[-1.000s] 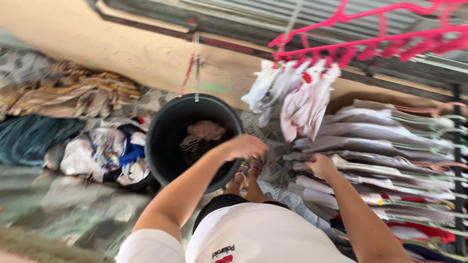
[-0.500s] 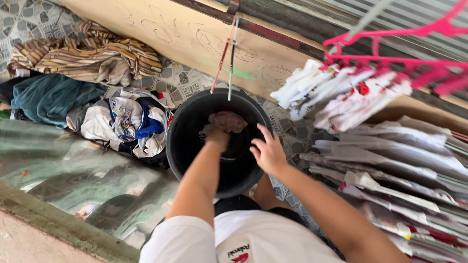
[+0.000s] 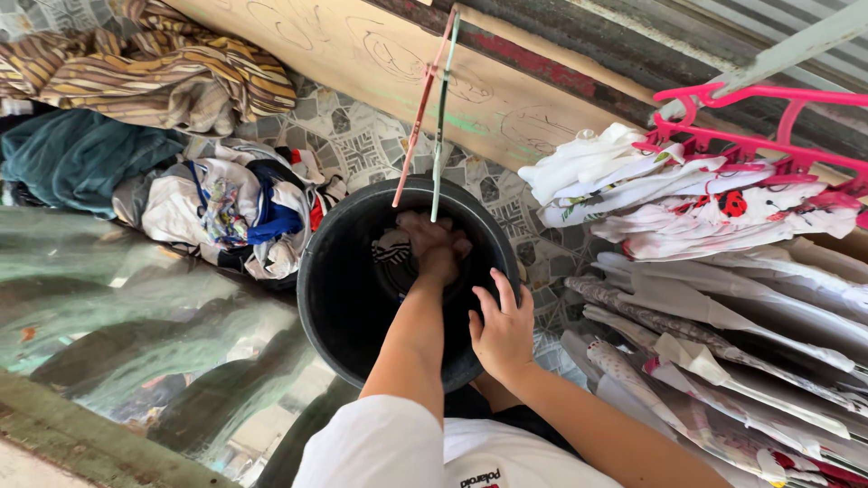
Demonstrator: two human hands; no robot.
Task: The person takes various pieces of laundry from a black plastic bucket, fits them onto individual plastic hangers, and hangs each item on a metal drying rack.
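Head view: the black bucket (image 3: pixel 344 298) is stood upright, mouth up; clothes inside are clutched by the left hand (image 3: pixel 434 246), the rim touched by the spread right hand (image 3: pixel 502 330).

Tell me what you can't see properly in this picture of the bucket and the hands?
Head view:
- Left hand reaches into the black bucket; its own fingers hide whether it grips the cloth.
- Bucket bottom: dark and covered by the forearm.
- Right hand: its palm faces away.
- Pink hanger rack: cut off by the right edge.

- left hand (image 3: pixel 434 246) down inside black bucket (image 3: pixel 334 298), on crumpled cloth (image 3: pixel 394 253)
- right hand (image 3: pixel 500 327) fingers spread at bucket's right rim
- hung laundry (image 3: pixel 687 194) far right
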